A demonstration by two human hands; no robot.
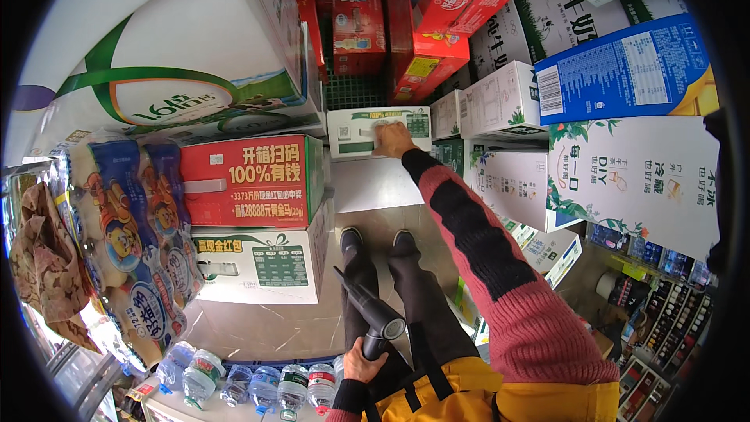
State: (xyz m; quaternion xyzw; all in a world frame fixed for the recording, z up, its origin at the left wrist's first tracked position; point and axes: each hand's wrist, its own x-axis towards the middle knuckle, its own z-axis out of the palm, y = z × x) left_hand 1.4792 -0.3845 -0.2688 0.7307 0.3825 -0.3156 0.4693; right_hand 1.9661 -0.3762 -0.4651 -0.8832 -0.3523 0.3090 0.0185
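Observation:
My left hand [364,362] is wrapped around the grip of a black handheld blower [380,316], shaped like a hair dryer. Its slim nozzle tilts up and away to the left, over my legs. Out in front, my right hand [393,140] is on the near face of a white carton [351,144] with green print, where a handle would sit. Its fingers look curled there, slightly blurred. The carton lies across the gap between the stacks, on another white box [367,187].
Left are a red carton [250,180], a white carton [266,266] and shrink-wrapped bottles [129,234]. Red boxes [358,31] stand at the back. A blue box [625,70] tops white cartons [633,176] on the right. Water bottles [266,387] line the near left.

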